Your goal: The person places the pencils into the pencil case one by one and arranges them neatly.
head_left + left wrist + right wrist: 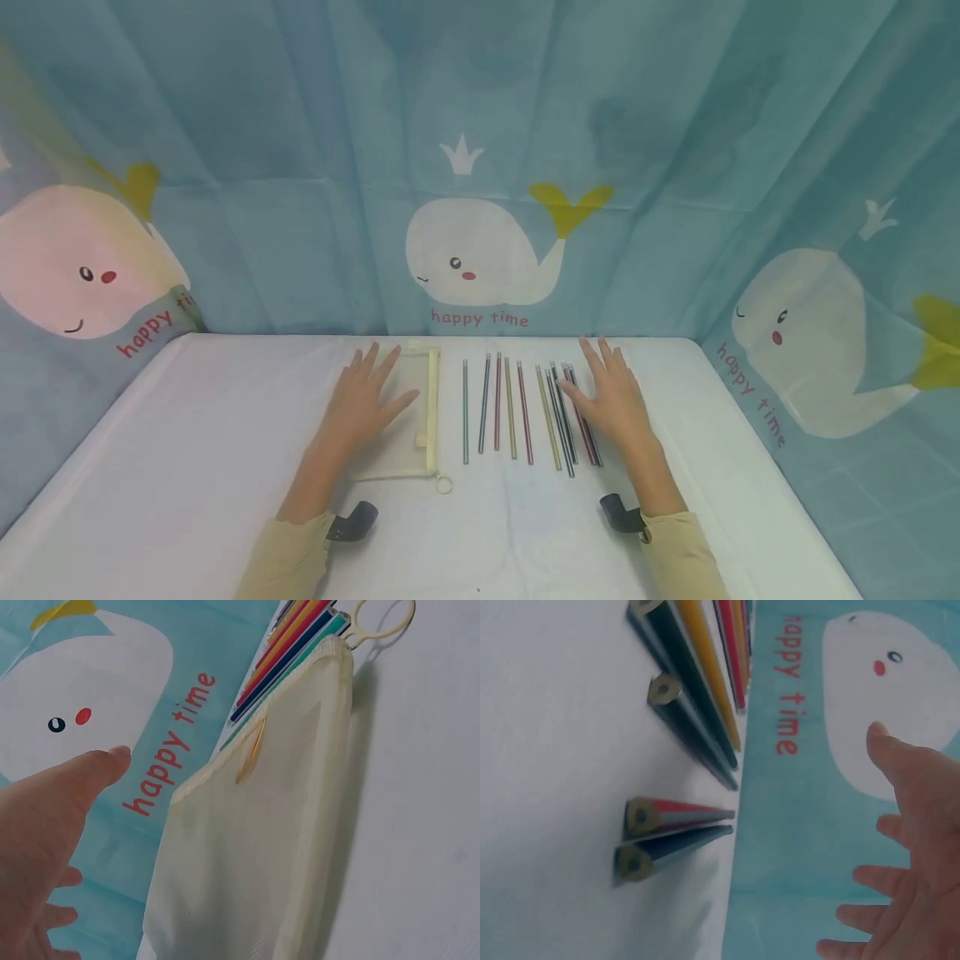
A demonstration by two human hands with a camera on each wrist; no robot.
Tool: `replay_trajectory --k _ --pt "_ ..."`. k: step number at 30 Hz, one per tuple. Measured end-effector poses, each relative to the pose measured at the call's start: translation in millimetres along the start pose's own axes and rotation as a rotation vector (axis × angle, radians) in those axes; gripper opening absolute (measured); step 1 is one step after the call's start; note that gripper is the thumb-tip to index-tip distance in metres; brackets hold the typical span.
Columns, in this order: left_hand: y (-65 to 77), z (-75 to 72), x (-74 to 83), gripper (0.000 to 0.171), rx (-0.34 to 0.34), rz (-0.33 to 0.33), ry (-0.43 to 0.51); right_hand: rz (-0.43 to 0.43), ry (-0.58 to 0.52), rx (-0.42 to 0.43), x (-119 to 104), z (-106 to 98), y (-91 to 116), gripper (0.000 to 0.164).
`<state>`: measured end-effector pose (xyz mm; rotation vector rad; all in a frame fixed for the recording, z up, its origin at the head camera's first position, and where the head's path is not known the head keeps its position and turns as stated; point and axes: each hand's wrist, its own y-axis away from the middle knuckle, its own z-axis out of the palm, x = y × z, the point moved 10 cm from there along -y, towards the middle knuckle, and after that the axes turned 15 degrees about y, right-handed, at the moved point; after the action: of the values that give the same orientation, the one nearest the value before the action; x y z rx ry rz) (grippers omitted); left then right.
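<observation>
My left hand, fingers spread, hovers over or rests on a pale cream zip pouch; contact cannot be told. The left wrist view shows the pouch lying flat, with a zip pull on its edge and a ring at its corner. My right hand is spread beside a cluster of pencils, its thumb above some of them. Among the pencils are a green pencil, a yellow pencil and a red pencil. Neither hand holds anything. Flat, unsharpened ends show on the nearer pencils.
A white-covered table carries everything. Blue curtains printed with whales stand along its back and sides. A dark wrist mount sits by the left sleeve, and another mount by the right sleeve.
</observation>
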<state>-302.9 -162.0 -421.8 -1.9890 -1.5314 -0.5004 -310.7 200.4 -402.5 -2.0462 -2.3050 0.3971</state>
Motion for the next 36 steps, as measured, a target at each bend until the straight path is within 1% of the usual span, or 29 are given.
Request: replay_trajectory --k 4,9,13,20,26,31,34,36 --pt "-2.3 4.3 1.0 0.077 -0.002 -0.019 -0.028 -0.022 -0.06 0.006 -8 -4 0 0.082" --pt "-1.6 12.1 0.7 0.077 -0.021 -0.063 -0.016 -0.038 -0.106 0.004 -17 -5 -1 0.077" --pt "1.2 14.7 0.8 0.074 -0.028 -0.081 0.042 -0.05 -0.124 -0.006 -26 -1 -4 0.073" --pt "6.1 17.5 2.3 0.063 -0.044 -0.063 0.178 -0.072 -0.163 0.001 -43 2 -10 0.067" --pt "11.8 17.0 2.2 0.049 -0.027 -0.03 0.269 -0.068 -0.212 -0.025 -55 9 -14 0.064" --pt "20.2 18.6 0.5 0.044 -0.012 -0.051 0.344 -0.098 -0.256 -0.009 -67 14 -18 0.061" --pt "25.5 17.6 2.0 0.041 0.019 -0.049 0.353 -0.103 -0.28 -0.017 -75 17 -20 0.059" --pt "28.7 16.4 3.2 0.039 0.043 -0.05 0.338 -0.095 -0.29 -0.03 -80 21 -21 0.058"
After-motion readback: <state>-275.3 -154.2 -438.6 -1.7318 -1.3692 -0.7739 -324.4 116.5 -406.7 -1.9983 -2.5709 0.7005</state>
